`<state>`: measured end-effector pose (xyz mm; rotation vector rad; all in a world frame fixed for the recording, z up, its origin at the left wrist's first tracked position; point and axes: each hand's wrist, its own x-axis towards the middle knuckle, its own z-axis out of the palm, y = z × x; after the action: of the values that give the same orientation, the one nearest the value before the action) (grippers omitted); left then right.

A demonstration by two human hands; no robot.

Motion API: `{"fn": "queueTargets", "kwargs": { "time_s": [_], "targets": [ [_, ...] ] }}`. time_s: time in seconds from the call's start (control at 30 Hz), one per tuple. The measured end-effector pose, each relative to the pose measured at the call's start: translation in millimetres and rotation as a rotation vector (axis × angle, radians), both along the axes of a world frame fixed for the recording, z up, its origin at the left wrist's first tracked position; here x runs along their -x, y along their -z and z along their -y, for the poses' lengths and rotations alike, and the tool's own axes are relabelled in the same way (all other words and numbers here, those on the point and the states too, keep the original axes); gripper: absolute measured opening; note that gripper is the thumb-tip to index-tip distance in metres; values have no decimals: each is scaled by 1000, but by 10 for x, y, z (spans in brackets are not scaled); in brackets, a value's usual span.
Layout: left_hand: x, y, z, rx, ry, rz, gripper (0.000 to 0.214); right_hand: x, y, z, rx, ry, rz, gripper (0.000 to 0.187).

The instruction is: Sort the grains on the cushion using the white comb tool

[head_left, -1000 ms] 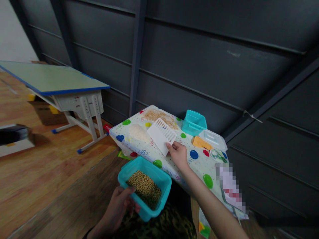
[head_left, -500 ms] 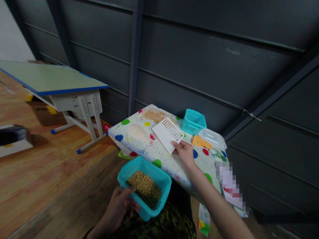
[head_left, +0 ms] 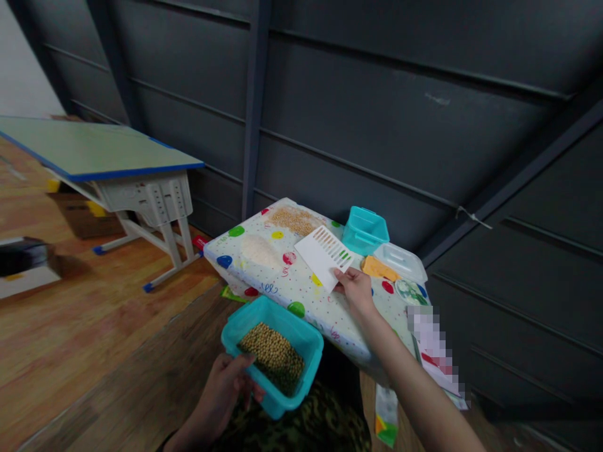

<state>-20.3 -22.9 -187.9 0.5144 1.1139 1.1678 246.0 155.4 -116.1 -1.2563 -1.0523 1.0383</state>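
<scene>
My left hand [head_left: 230, 380] grips the near left rim of a teal plastic container [head_left: 242, 312], held below the table's front edge. Tan soybeans [head_left: 268, 344] lie in it, with small green beans [head_left: 288, 376] at the near right side. Over the table my right hand [head_left: 354, 289] pinches the near right corner of a white slotted card [head_left: 318, 256]. Pale grains [head_left: 261, 250] are spread on the cloth left of the card, and a patch of tan grains or beans [head_left: 292, 220] lies beyond it.
A balloon-print cloth covers the table [head_left: 277, 285]. At its back right stand a second teal container [head_left: 365, 232], a clear lid [head_left: 402, 262] and an orange cloth [head_left: 379, 269]. A dark panelled wall [head_left: 339, 157] rises behind. A green-topped desk [head_left: 103, 147] stands left.
My right hand has shifted slightly right with the slotted card, farther from the grain patches. My left hand and the container of beans stay nearly still.
</scene>
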Motion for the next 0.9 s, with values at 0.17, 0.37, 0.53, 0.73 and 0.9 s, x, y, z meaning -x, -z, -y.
{"fn": "queueTargets", "kwargs": {
  "time_s": [0.17,0.37,0.53,0.73,0.9],
  "targets": [
    [-2,-25,-3,-3,16,-21,53,-113,-35,50,-50,85,12,60],
    [22,40,10,-30,33,-10,52,-34,75,279,-41,18,64,61],
    [21,39,14,-29,11,3,54,-74,80,340,-22,86,4,61],
    [-1,-34,-11,-15,34,-13,52,-132,-8,393,-58,204,-20,63],
    [13,-38,-10,-15,39,-29,51,39,3,585,13,158,-57,65]
  ]
}}
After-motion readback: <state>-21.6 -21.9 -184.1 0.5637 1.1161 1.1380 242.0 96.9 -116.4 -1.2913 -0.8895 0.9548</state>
